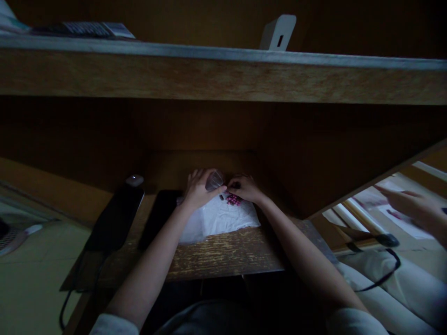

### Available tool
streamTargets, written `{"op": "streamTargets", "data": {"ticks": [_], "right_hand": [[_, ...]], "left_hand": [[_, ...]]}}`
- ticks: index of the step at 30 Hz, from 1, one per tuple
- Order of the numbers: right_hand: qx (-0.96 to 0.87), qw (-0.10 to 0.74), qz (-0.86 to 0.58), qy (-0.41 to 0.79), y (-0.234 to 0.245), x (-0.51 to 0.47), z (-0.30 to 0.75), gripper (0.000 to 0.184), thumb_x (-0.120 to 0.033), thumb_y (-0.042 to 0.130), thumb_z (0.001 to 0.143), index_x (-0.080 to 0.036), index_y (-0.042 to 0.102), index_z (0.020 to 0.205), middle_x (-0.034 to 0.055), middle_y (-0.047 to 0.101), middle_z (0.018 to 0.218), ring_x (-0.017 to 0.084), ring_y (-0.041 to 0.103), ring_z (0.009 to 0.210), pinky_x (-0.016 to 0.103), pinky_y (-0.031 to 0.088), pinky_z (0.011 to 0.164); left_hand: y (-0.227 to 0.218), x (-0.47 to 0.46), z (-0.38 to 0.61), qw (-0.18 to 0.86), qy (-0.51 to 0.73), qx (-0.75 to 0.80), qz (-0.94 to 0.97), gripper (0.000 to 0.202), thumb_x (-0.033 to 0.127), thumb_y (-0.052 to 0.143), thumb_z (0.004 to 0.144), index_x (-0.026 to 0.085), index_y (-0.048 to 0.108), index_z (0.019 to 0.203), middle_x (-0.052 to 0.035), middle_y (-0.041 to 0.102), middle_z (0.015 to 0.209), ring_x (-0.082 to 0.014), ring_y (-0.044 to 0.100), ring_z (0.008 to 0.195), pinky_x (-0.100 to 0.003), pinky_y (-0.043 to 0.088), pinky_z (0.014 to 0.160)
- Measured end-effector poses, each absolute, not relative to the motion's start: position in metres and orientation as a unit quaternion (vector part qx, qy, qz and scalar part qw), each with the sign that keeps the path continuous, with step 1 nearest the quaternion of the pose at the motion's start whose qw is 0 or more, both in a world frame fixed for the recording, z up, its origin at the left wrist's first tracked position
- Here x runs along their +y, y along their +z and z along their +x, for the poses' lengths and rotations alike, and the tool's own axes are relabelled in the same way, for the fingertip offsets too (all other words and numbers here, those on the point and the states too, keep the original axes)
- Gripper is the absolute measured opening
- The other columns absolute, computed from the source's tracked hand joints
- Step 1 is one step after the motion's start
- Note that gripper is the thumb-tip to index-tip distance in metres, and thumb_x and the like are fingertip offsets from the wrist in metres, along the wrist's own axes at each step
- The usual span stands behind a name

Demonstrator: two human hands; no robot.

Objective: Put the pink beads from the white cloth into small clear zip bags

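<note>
My left hand (199, 190) is curled around a clear, rounded plastic thing (214, 180), perhaps a small bag or cup. Its thumb reaches towards my right hand (245, 187), whose fingers are pinched together close by. Whatever those right fingertips hold is too small and dark to make out. Just below them a little heap of pink beads (233, 200) lies on a crumpled white tissue (232, 218). A small dark piece (221, 197) rests beside the heap. Under my left wrist, a see-through plastic sheet or bag (193, 229) overlaps the tissue's left side.
A black flat object (159, 218) and a dark pad (117, 218) with a pale mouse-like object (134, 180) are on the left. A wooden shelf (223, 77) crosses above, carrying a white box (279, 32). At right, another person's hand (412, 204) shows beyond the partition.
</note>
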State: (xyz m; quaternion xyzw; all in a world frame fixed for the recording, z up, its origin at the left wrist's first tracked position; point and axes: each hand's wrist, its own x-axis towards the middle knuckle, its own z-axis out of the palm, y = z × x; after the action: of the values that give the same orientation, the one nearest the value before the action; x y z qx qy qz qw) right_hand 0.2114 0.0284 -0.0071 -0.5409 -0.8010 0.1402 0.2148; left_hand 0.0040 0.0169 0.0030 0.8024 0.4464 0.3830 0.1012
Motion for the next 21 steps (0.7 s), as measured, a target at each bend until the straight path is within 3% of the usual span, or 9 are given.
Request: {"op": "streamTargets", "data": {"ticks": [8,16,21], "right_hand": [[-0.746,0.323,-0.524,0.254,-0.0071,0.0295,0.216,0.015,-0.025,0.057,0.076,-0.019,0.07,0.077,0.0018,0.07,0.077,0.015,0.062,0.069,0.026,0.042,0.066],[-0.778,0.23,-0.572,0.121,-0.0052,0.028,0.2094,0.018,-0.032,0.061,0.075,-0.025,0.071,0.089,0.0026,0.071,0.095,0.022,0.06,0.093,0.038,0.036,0.087],[-0.763,0.195,-0.609,0.098,-0.0022,0.0285,0.2102,0.017,-0.031,0.059,0.076,-0.026,0.071,0.087,0.0021,0.071,0.096,0.024,0.058,0.096,0.039,0.032,0.087]], "left_hand": [[-0.0021,0.0128,0.0072,0.037,0.287,0.453,0.843,0.055,0.061,0.058,0.075,0.024,0.055,0.115,-0.0077,0.058,0.11,-0.0283,0.05,0.104,-0.045,0.037,0.092],[-0.0018,0.0142,0.0051,0.053,0.299,0.454,0.838,0.054,0.062,0.058,0.074,0.024,0.057,0.113,-0.0085,0.059,0.108,-0.0301,0.049,0.103,-0.045,0.038,0.088],[-0.0056,0.0159,0.0051,0.05,0.306,0.455,0.835,0.056,0.064,0.056,0.074,0.024,0.056,0.114,-0.009,0.059,0.108,-0.0301,0.048,0.103,-0.045,0.037,0.088]]}}
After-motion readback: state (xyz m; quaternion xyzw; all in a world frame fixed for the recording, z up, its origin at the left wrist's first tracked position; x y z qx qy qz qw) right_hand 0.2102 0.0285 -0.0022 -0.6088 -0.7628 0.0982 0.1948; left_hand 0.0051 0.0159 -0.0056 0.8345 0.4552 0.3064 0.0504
